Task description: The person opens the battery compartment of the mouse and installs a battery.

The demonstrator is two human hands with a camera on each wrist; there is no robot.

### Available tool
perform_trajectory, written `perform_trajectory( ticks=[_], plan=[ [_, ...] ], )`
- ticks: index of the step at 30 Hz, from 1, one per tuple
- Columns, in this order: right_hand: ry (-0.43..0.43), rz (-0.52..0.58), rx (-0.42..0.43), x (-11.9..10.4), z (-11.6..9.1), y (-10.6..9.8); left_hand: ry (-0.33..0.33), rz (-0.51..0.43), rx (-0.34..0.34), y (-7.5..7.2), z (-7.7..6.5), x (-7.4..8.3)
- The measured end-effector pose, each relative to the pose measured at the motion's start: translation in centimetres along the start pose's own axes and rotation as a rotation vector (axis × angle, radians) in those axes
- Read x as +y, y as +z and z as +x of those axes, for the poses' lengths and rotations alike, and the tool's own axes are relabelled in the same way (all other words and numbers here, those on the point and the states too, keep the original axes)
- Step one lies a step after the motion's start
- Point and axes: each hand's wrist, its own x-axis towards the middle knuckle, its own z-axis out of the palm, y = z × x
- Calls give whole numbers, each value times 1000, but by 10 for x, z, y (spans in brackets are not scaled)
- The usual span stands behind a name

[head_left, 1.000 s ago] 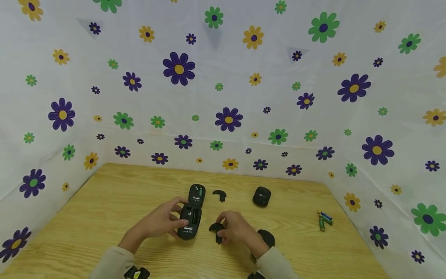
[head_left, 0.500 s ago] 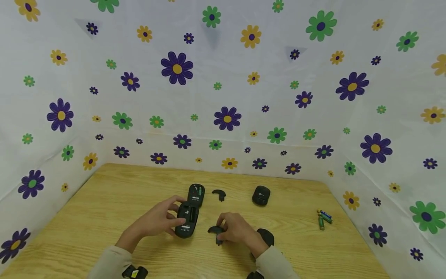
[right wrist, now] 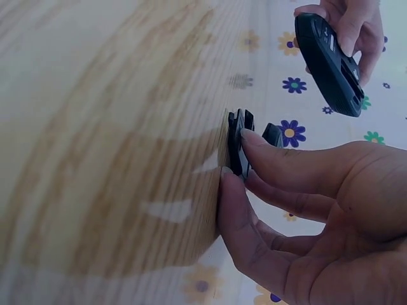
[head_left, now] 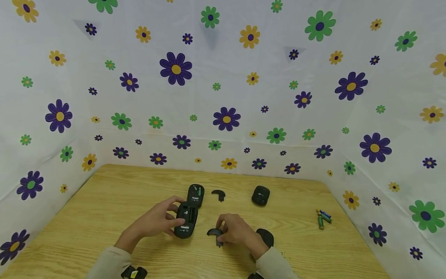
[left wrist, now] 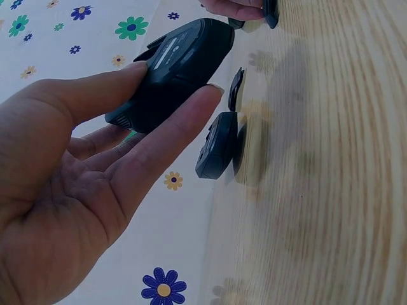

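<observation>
My left hand (head_left: 153, 219) grips a black computer mouse (head_left: 187, 229), held bottom up above the table, thumb on its underside. Its battery slot is uncovered and looks dark inside. In the left wrist view, fingers support the mouse (left wrist: 184, 70) from below. My right hand (head_left: 237, 229) pinches a black hook-shaped battery cover (head_left: 214, 232) between thumb and index finger, low at the tabletop. The right wrist view shows the cover (right wrist: 234, 143) edge-on. Behind the held mouse lies a second upturned mouse (head_left: 196, 193) with a green battery in it, and another battery cover (head_left: 219, 193) beside it.
A black mouse (head_left: 261, 195) lies at the back right of the wooden table (head_left: 139, 182). Another black mouse (head_left: 266, 236) is partly hidden by my right wrist. Several loose batteries (head_left: 321, 222) lie at the right. A flower-patterned sheet (head_left: 226, 97) surrounds the table.
My left hand has shifted slightly left with the mouse, away from the right hand. The right hand and its cover have barely moved. The head view has shifted a little.
</observation>
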Motion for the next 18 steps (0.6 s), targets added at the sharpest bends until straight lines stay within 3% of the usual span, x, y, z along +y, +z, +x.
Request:
perform_trajectory(
  ticks=[18],
  plan=[
    [38, 2, -7, 2, -3, -19, -8, 18, 5, -1, 2, -1]
  ],
)
